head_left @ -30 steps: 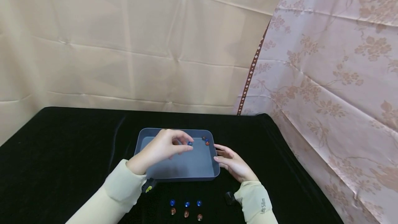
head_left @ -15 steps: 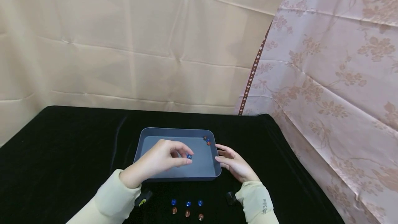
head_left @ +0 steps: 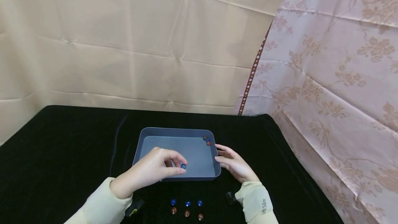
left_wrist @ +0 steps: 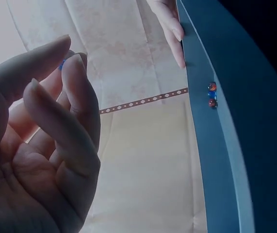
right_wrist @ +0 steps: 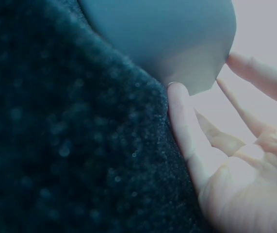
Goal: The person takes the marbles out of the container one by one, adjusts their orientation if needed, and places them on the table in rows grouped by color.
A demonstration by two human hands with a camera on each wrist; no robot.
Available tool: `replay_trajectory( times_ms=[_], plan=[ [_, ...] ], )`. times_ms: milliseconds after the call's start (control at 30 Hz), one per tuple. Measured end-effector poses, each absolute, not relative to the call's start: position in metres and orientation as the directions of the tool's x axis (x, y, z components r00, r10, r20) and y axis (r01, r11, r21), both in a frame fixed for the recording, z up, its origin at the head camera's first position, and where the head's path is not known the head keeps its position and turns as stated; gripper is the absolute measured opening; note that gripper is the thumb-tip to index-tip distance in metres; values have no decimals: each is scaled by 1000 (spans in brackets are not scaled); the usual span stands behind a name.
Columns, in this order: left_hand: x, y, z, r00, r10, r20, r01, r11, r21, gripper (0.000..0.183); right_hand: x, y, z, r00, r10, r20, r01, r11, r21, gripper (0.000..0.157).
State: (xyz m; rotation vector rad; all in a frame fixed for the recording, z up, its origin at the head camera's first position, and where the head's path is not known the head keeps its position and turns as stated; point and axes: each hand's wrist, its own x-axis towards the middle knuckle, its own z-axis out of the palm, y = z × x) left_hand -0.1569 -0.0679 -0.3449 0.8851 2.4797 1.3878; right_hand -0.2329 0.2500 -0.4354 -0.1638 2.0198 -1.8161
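Observation:
My left hand pinches a blue glass marble between thumb and fingertips, over the front part of a grey-blue rectangular tray. In the left wrist view the fingers hide most of that marble. Against the tray's right side my right hand rests with its fingers extended, fingertips at the outer wall. Inside the tray, a short row of marbles lies by the right wall near the back corner: a brownish one, a blue one and an orange-red one.
In front of the tray, three blue marbles form a row on the black cloth. Three amber marbles form another row nearer the person. Cream and pink floral curtains hang behind and to the right.
My left hand has drawn back from the tray's rear right area toward its front and left, still pinching the blue marble. The right hand stays at the tray's side.

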Motion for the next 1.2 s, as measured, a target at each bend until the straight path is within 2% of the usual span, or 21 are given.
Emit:
replay_trajectory(
  times_ms=[367,1200],
  plan=[
    [-152,-76,-350,-783,596,180,465,368,805,19,-232,249,-436,-908,-358,-218,182,133,-974,62],
    [-151,-82,-355,-764,641,70,438,437,785,13,-231,251,-433,-905,-370,-210,176,123,-977,63]
  ],
)
